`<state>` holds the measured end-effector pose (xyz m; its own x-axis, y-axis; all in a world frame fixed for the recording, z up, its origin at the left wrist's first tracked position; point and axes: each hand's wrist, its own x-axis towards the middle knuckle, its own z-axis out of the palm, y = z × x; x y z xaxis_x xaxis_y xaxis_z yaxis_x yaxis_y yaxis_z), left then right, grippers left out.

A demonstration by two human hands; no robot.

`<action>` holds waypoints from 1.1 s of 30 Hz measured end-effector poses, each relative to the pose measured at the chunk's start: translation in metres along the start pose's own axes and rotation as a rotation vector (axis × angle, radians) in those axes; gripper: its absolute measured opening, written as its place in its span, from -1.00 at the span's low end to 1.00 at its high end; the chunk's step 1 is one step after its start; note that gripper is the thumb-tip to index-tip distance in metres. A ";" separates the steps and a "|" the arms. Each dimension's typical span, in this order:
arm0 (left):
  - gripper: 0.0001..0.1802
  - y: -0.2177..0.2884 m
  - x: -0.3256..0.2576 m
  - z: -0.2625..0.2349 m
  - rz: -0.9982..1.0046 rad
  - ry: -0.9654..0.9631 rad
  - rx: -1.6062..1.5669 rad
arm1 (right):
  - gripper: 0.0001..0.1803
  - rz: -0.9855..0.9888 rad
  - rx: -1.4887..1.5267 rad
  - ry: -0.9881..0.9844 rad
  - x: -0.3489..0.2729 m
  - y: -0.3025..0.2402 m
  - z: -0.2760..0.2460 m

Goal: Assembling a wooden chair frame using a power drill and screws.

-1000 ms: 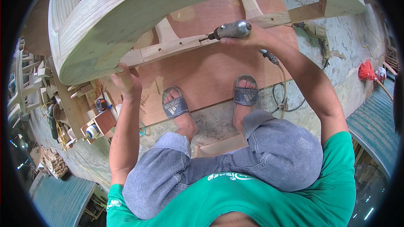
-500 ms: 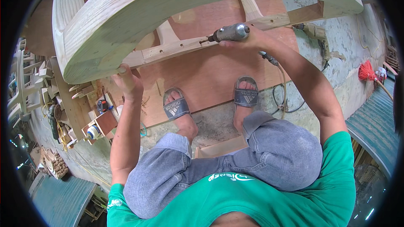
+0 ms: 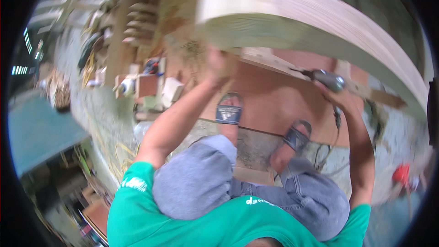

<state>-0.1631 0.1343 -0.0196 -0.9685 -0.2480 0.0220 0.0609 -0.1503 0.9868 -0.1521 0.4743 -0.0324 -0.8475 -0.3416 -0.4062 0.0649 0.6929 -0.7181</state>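
My right hand is closed around a grey air screwdriver, its bit pointing left toward the pale wooden rail. A hose hangs below that hand. Above both hands arches a thick, pale curved wooden piece, its left end blurred. My left hand is raised against or just under that end; motion smears its fingers, so its grip is unclear. Part of the rail is hidden behind the curved piece.
Under my sandalled feet lies a reddish-brown board. Wooden blocks and a white-and-blue bottle or roll stand at the left. A red brush is at the far right. A teal sheet lies at the left.
The whole view has swung left, so the curved piece, board and feet appear farther right. The screwdriver stays in my right hand, its bit now looking apart from the rail.
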 end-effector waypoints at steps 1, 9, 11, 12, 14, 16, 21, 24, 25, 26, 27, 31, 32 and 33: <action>-0.71 -0.005 0.005 -0.012 0.199 -0.169 0.127 | -0.57 0.213 0.035 -0.035 -0.003 -0.022 -0.003; -0.48 -0.004 0.011 -0.023 0.262 -0.266 0.085 | -0.63 0.222 0.008 -0.008 0.004 -0.016 0.007; -0.48 -0.005 0.011 -0.022 0.228 -0.270 0.064 | -0.62 0.231 0.014 -0.023 0.007 -0.003 0.008; -0.48 -0.005 0.009 -0.024 0.190 -0.285 0.044 | -0.62 0.248 0.029 -0.035 0.007 0.001 0.009; -0.50 -0.003 0.012 -0.023 0.151 -0.273 -0.082 | -0.61 0.194 0.075 -0.017 0.003 0.000 0.006; -0.59 -0.012 0.014 -0.038 0.149 -0.163 -0.123 | -0.58 0.340 0.180 0.048 0.001 -0.004 0.006; -0.81 -0.101 0.019 -0.181 -0.086 0.424 0.650 | -0.61 0.306 0.191 -0.010 -0.002 -0.005 0.005; -0.79 -0.127 0.014 -0.240 -0.245 0.288 0.986 | -0.60 0.306 0.250 0.017 -0.001 -0.006 0.010; -0.78 -0.130 0.016 -0.242 -0.363 0.110 1.168 | -0.59 0.301 0.254 0.036 -0.004 -0.006 0.008; -0.78 -0.136 0.017 -0.241 -0.361 0.087 1.158 | -0.58 0.298 0.258 0.060 -0.008 -0.006 0.005; -0.76 -0.143 0.019 -0.231 -0.328 0.037 1.188 | -0.56 0.300 0.229 0.052 -0.012 -0.004 0.001; -0.63 -0.157 0.020 -0.254 -0.437 -0.058 1.258 | -0.51 0.258 0.102 0.116 -0.002 -0.015 0.006; -0.62 -0.156 0.020 -0.264 -0.406 -0.062 1.402 | -0.51 0.250 0.116 0.102 0.001 -0.019 0.009; -0.63 -0.154 0.020 -0.253 -0.376 -0.034 1.404 | -0.51 0.266 0.171 0.110 -0.001 -0.021 0.008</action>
<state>-0.1303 -0.0898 -0.2121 -0.8802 -0.3801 -0.2841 -0.4547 0.8468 0.2760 -0.1482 0.4551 -0.0208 -0.8401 -0.0864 -0.5355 0.3711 0.6285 -0.6836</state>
